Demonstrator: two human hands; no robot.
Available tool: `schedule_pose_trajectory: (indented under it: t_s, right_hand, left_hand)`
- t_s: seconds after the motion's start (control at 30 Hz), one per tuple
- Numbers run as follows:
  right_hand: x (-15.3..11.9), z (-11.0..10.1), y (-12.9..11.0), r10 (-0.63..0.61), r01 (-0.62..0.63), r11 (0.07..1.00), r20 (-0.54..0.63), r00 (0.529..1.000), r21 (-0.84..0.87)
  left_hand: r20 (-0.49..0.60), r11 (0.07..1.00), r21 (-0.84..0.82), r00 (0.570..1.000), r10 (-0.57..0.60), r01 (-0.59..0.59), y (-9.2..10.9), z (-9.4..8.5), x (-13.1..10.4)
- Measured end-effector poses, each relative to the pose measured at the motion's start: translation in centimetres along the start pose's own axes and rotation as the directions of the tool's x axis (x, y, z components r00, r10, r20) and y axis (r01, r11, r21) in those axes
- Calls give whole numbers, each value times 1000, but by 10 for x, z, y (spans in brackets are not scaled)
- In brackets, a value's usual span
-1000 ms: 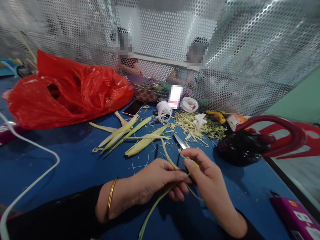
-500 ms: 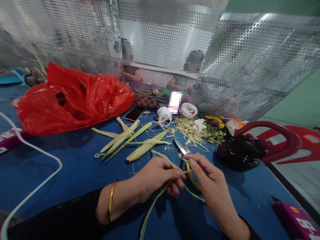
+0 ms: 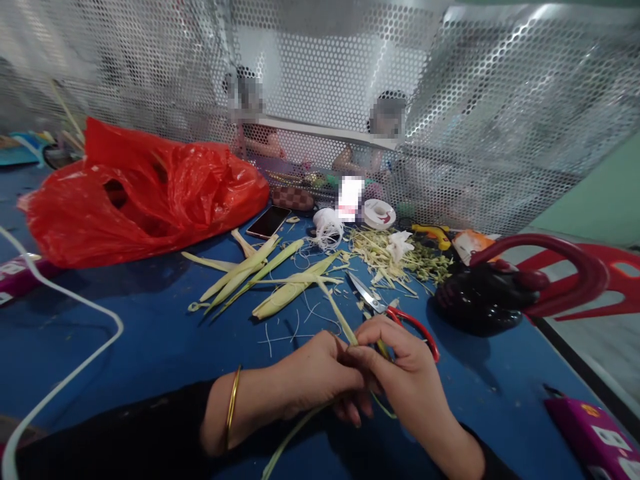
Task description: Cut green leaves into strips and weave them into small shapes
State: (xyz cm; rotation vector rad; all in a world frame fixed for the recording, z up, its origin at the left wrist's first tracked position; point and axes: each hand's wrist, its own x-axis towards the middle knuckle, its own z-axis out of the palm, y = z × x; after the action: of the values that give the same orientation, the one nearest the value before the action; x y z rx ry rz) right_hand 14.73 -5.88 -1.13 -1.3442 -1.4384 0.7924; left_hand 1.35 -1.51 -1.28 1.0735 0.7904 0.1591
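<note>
My left hand [image 3: 325,373], with a gold bangle at its wrist, is closed on pale green leaf strips [image 3: 340,319]. Against it, my right hand [image 3: 400,363] pinches the same strips, its thumb and fingers pressed together. One strip rises from between the hands toward the husks; another trails down to the lower left. The meeting fingertips hide how the strips cross. Scissors [image 3: 421,329] with red and yellow handles lie just beyond my right hand, blades pointing up left. Several pale green husks [image 3: 287,297] lie on the blue table [image 3: 165,347] ahead of my left hand.
A red plastic bag [image 3: 150,207], a phone [image 3: 269,221], white thread [image 3: 327,227] and a tape roll [image 3: 379,214] lie farther back. Plant scraps [image 3: 380,260] and a dark pot [image 3: 480,300] are at right. A white cable [image 3: 75,303] crosses the left. Two people sit behind a perforated screen.
My hands have come together, the right one moving left onto the strips at the left hand. More of the scissors' red handle and some loose threads now show.
</note>
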Motion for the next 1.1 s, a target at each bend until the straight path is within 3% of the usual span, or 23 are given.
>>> schedule_pose_trajectory:
  t_s: [0.13, 0.3, 0.4, 0.47, 0.57, 0.67, 0.9, 1.1]
  right_hand:
    - [1, 0, 3, -62, 62, 998, -5, 998, -29]
    - [2, -13, 2, -166, 119, 974, -245, 955, -195]
    - [4, -18, 1, -137, 69, 973, -307, 942, -221]
    - [5, -18, 3, -80, 23, 976, -258, 963, -215]
    - [7, -14, 7, -9, -9, 982, -91, 996, -188]
    - [7, -10, 9, 19, -14, 985, 23, 1000, -169]
    - [3, -11, 10, -101, 111, 934, 46, 994, -339]
    - [-1, -6, 14, -136, 144, 920, 48, 990, -365]
  left_hand:
    - [-8, 1000, 0, 1000, 22, -22, 0, 0, -1]
    - [-139, 966, -207, 982, 128, -155, 12, -15, -3]
    - [-209, 928, -293, 963, 172, -229, 21, -27, -4]
    - [-208, 921, -303, 960, 188, -246, 24, -31, -4]
    - [-195, 917, -301, 958, 210, -262, 24, -32, -5]
    - [-212, 910, -300, 950, 230, -287, 22, -30, -4]
    - [-328, 910, -244, 912, 247, -334, 22, -29, 2]
    - [-358, 905, -258, 904, 234, -337, 20, -35, 7]
